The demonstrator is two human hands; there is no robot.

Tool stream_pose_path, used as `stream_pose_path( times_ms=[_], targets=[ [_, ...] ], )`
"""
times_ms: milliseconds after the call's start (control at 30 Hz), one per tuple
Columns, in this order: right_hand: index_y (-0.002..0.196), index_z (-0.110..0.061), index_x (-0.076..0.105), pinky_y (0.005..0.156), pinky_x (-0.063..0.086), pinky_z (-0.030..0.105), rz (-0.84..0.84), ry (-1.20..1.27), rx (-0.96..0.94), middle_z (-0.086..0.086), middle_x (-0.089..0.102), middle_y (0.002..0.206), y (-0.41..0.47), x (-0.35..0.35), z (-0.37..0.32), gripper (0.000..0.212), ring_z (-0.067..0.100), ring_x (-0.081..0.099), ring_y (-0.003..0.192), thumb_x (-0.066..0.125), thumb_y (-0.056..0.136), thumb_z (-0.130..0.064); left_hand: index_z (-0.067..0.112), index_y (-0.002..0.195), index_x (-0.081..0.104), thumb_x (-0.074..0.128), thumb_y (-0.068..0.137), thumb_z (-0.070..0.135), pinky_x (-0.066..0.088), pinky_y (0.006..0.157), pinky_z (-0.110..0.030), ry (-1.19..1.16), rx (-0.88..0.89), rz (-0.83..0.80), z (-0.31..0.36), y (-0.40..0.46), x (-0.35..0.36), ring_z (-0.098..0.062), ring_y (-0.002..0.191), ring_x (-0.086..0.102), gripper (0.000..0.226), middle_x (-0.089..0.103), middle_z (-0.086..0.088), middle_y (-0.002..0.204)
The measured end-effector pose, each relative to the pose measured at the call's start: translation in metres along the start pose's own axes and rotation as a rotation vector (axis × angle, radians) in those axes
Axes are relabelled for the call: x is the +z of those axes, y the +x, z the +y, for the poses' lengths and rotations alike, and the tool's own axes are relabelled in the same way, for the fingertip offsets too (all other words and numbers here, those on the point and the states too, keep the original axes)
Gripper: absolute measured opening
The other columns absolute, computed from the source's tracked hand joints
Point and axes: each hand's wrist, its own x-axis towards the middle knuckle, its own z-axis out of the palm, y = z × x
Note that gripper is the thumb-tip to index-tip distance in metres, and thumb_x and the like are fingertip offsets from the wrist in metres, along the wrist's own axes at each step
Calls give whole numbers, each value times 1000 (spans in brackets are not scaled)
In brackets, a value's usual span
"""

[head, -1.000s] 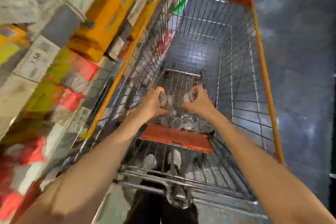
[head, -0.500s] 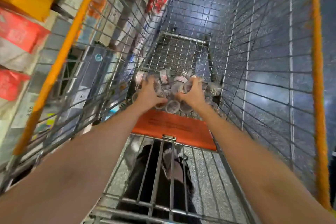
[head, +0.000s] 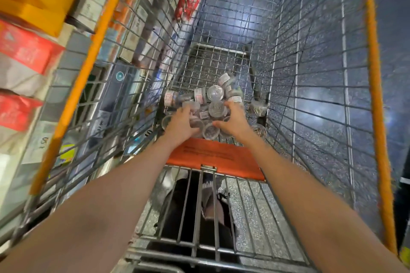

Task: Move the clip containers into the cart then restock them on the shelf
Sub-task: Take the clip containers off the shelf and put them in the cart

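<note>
- Head view is looking down into a grey wire shopping cart with orange rim rails [head: 375, 86], which is filling most of the frame and standing on a dark speckled floor [head: 395, 17] that is showing through the mesh.
- Store shelving [head: 31, 104] is running along the cart's left side, just beside it, carrying yellow and red packages and white price tags; the print is too blurred to read.
- An orange plastic flap [head: 213, 157] is lying across the near end of the cart's basket, between the forearms.
- A pile of small clear round clip containers with white labels [head: 214, 93] is sitting on the cart's wire bottom just beyond the flap; two more are lying apart by the right wall.
- The left hand [head: 180, 126] and right hand [head: 235, 121] are cupping the near side of the pile from either side, fingers curled and touching containers; whether either is actually gripping one I cannot tell.
</note>
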Motion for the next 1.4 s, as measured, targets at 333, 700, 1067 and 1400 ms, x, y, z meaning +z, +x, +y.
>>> stream_pose_path(
  times_ms=[333,700,1067,1400],
  targets=[
    [129,-4,48,103,36,32,61,-111,-152,11,53,128,-47,-28,-35,59,25,48,119,72,79,-23,13,140,37,69,82,19,34,106,-41,-28,184,-37,24,-27,-39,-26,130,38,67,41,-10,141],
    [141,-8,36,105,29,30,152,-246,-291,11,39,143,-114,-101,-129,64,25,36,131,63,88,-32,22,140,38,70,82,24,41,101,-42,169,419,131,91,-77,-141,-19,125,46,67,44,-1,140],
    [145,-14,32,110,22,33,262,-419,-557,6,31,150,-198,-161,-235,64,23,27,137,52,92,-43,24,141,36,63,85,38,39,101,-34,317,487,428,118,-173,-252,-20,129,41,64,41,1,145],
    [145,-16,30,111,19,28,200,-512,-919,1,29,151,-289,-174,-303,67,18,25,139,53,90,-46,30,142,34,61,84,46,35,101,-31,328,389,684,124,-304,-301,-15,132,37,65,37,7,148]
  ],
)
